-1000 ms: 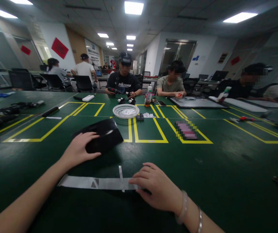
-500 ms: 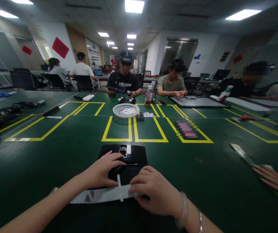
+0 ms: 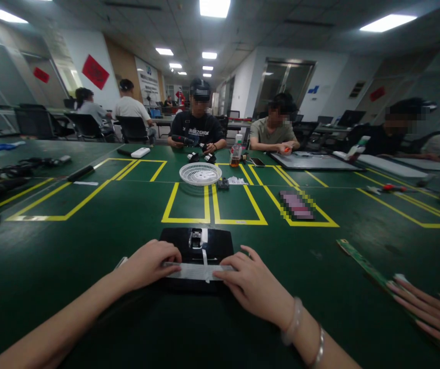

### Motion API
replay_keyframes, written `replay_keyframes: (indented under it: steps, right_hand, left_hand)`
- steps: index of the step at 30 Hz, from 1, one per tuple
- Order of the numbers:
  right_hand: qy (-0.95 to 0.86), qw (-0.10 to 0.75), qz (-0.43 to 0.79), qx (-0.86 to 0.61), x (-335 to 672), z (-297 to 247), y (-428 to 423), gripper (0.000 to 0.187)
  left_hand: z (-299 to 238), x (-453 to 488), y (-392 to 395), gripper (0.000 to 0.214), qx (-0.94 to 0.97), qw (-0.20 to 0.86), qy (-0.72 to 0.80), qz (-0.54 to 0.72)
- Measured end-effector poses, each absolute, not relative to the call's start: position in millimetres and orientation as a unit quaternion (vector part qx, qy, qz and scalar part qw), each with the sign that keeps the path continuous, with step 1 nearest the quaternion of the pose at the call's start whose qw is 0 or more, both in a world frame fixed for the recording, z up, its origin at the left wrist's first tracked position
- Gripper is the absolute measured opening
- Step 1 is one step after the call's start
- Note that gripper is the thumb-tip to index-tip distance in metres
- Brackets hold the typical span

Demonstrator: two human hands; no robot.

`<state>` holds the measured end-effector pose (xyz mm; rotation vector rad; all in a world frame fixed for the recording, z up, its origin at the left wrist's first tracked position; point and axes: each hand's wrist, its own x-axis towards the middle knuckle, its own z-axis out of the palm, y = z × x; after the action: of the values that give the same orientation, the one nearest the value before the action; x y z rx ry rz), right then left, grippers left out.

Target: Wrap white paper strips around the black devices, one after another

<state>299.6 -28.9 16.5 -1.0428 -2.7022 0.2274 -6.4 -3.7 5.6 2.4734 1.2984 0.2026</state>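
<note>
While left hand (image 3: 148, 264) and right hand (image 3: 253, 284) press open-fingered, grey strip (image 3: 195, 270) across black panel (image 3: 220, 241), green table (image 3: 81, 236)

The panel (image 3: 220, 241) is seen as black plastic, smooth and glossy, with ceiling light caught on its face. The strip (image 3: 189, 270) laid across it is shown pale grey and matt, thin like film or paper; which of the two cannot be told. The table (image 3: 89, 241) is covered in a dark green mat, smooth with a dull sheen, and yellow tape (image 3: 212, 222) is stuck to it. The basket (image 3: 200, 173) is moulded in white slotted plastic. On the wrist a milky polished bangle (image 3: 292, 320) and a thin bright metal band (image 3: 321, 348) are worn.
</note>
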Motion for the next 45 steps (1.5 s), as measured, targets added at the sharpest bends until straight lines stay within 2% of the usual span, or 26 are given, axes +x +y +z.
replay_keyframes:
  steps: [4, 9, 13, 16, 22, 26, 34, 41, 45]
  right_hand:
    - [-0.921, 0.101, 0.079, -0.369, 299, 16, -29, 0.034]
    - [-0.907, 0.093, 0.086, -0.401, 296, 16, -33, 0.025]
    - [-0.901, 0.079, 0.108, -0.414, 295, 18, -35, 0.028]
    - [-0.897, 0.073, 0.117, -0.420, 296, 17, -34, 0.028]
    - [-0.908, 0.106, 0.058, -0.401, 300, 15, -28, 0.026]
    - [-0.909, 0.114, 0.036, -0.399, 299, 15, -29, 0.023]
    - [-0.912, 0.144, -0.010, -0.384, 291, 14, -34, 0.016]
    - [-0.894, 0.224, -0.036, -0.386, 298, 19, -30, 0.027]
    - [-0.895, 0.237, -0.036, -0.375, 301, 18, -28, 0.028]
  left_hand:
    - [1, -3, -4, 0.012, 0.865, 0.168, 0.468, 0.070]
    - [4, -2, -4, 0.012, 0.854, 0.158, 0.493, 0.055]
    - [4, 0, -4, 0.017, 0.865, 0.131, 0.478, 0.077]
    - [2, 2, -7, 0.033, 0.878, 0.111, 0.452, 0.111]
    - [-8, 5, -11, 0.082, 0.905, 0.111, 0.398, 0.104]
    - [-12, 5, -11, 0.094, 0.907, 0.110, 0.396, 0.092]
    - [-8, 17, -13, 0.091, 0.909, 0.111, 0.391, 0.095]
    - [3, 14, -8, 0.073, 0.900, 0.110, 0.405, 0.113]
    - [6, -16, 6, 0.059, 0.875, 0.069, 0.459, 0.138]
